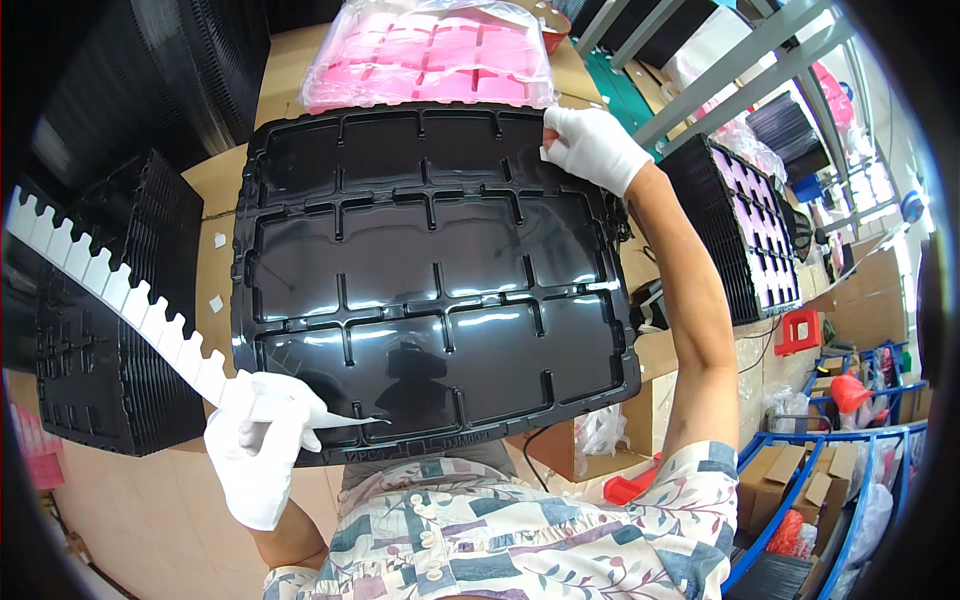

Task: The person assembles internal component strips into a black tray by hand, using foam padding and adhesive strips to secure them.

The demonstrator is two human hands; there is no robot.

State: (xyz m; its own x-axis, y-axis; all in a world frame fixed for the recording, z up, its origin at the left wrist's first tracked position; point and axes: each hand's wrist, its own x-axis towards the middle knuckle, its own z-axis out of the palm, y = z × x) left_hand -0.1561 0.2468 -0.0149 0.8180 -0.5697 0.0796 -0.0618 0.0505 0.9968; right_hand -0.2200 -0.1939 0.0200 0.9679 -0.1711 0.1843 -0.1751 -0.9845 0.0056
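A black plastic blister tray [390, 250] with rows of shallow compartments lies before me, its near edge close to my body. My left hand [258, 445], in a white glove, is closed round a long white strip [135, 305] with a notched edge. The strip runs up to the far left, and its pointed other end reaches over the tray's near left corner. At the far right corner, my right hand [597, 150], gloved in white with bare fingertips, grips the tray's edge. I see nothing lying in the tray's compartments.
Beyond the tray sits a plastic-wrapped stack of pink trays [425, 55]. Stacked black trays [150, 310] stand at the left; another stack [740, 230], with pink pieces, is at the right. A red stool [797, 332] and blue racks [850, 437] with cartons are farther right.
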